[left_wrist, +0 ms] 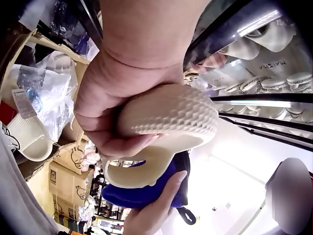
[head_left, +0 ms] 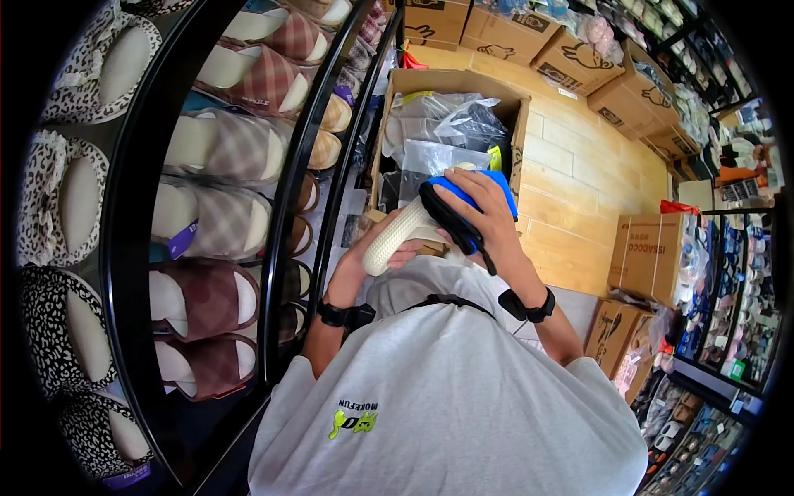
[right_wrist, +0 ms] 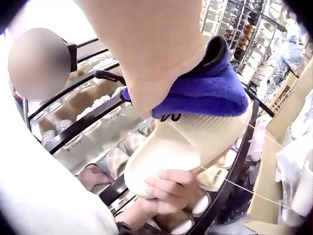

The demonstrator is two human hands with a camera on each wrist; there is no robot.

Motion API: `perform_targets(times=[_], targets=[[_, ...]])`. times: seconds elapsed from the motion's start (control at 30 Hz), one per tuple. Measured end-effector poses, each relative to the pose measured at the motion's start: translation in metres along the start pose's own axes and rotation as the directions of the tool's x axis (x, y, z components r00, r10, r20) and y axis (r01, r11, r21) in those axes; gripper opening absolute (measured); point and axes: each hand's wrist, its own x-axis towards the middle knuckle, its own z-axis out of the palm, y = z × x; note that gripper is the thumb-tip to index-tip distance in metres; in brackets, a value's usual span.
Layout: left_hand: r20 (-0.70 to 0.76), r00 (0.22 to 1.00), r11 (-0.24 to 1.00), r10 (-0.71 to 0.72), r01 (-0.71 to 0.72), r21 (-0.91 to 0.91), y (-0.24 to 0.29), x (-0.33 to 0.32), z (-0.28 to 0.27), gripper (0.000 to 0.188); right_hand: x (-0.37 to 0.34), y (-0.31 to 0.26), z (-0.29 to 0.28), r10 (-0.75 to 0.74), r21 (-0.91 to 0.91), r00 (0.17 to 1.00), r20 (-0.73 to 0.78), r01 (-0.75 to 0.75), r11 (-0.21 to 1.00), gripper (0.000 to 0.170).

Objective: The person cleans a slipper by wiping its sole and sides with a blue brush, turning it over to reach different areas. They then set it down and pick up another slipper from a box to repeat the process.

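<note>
Cream slipper (head_left: 392,242) sits mid-frame; lower centre, a pale shirt (head_left: 463,388) reads "MOKEFUN", inverted. Left hand (head_left: 357,258) grips the slipper's heel; right hand (head_left: 490,219) clasps blue cloth (head_left: 503,192) against it. Right edge: carton (head_left: 647,256) lettered "ISSACOCO".

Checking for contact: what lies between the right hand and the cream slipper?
In the left wrist view, the blue cloth lies between right hand and cream slipper.

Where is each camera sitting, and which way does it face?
Head: on the head, facing forward and down; shirt, arms, left hand and right hand show.
Left wrist: on that wrist, facing the cream slipper; both hands show.
Right wrist: on that wrist, facing the blue cloth; both hands show.
Both wrist views share slipper and cloth.
</note>
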Motion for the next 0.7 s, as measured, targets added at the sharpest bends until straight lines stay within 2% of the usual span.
perform_targets(times=[0.03, 0.13, 0.2, 0.27, 0.3, 0.4, 0.47, 0.53, 0.57, 0.67, 0.7], targets=[[-0.001, 1.0, 1.0, 0.001, -0.001, 0.001, 0.001, 0.0, -0.005, 0.071, -0.002, -0.001, 0.001, -0.001, 0.001, 1.0, -0.001, 0.001, 1.0, 0.066], [0.088, 0.996, 0.999, -0.024, 0.022, 0.027, 0.002, 0.004, -0.012, 0.068, -0.002, -0.005, -0.004, -0.142, -0.014, 0.981, 0.132, 0.145, 0.989, 0.065], [0.019, 1.0, 1.0, 0.012, -0.012, -0.008, 0.0, 0.003, -0.01, 0.065, -0.001, -0.001, -0.005, -0.128, 0.05, 0.983, 0.128, 0.123, 0.991, 0.065], [-0.006, 1.0, 1.0, 0.003, -0.004, -0.009, -0.002, 0.002, -0.008, 0.064, 0.001, 0.001, -0.002, -0.06, 0.084, 0.998, 0.025, 0.058, 0.995, 0.065], [-0.006, 1.0, 1.0, -0.007, 0.007, -0.012, 0.0, 0.002, -0.007, 0.064, 0.001, 0.003, 0.001, -0.008, 0.073, 1.0, -0.006, 0.009, 0.997, 0.066], [0.004, 1.0, 1.0, -0.024, 0.024, 0.001, 0.003, 0.004, -0.007, 0.065, -0.001, -0.003, 0.0, -0.042, 0.004, 0.999, 0.015, 0.042, 0.999, 0.064], [0.012, 1.0, 0.999, -0.027, 0.027, 0.019, 0.002, 0.005, -0.006, 0.065, -0.005, -0.005, 0.0, -0.093, 0.031, 0.991, 0.097, 0.09, 0.995, 0.063], [-0.008, 0.998, 0.99, 0.065, -0.063, 0.125, 0.001, 0.003, 0.001, 0.065, -0.005, 0.003, -0.006, -0.169, 0.051, 0.967, 0.19, 0.162, 0.986, 0.061], [-0.097, 0.995, 1.0, 0.007, -0.007, -0.003, -0.001, 0.001, 0.0, 0.07, -0.003, 0.004, -0.009, -0.15, 0.089, 0.976, 0.16, 0.137, 0.987, 0.062], [-0.053, 0.998, 1.0, -0.02, 0.021, 0.013, 0.001, -0.002, 0.003, 0.068, 0.006, 0.006, -0.011, -0.072, 0.108, 0.997, 0.036, 0.068, 0.992, 0.066], [-0.05, 0.999, 0.999, -0.002, 0.0, -0.042, 0.0, -0.001, 0.004, 0.069, 0.006, 0.003, -0.011, -0.045, 0.096, 0.999, 0.021, 0.043, 0.994, 0.064]])
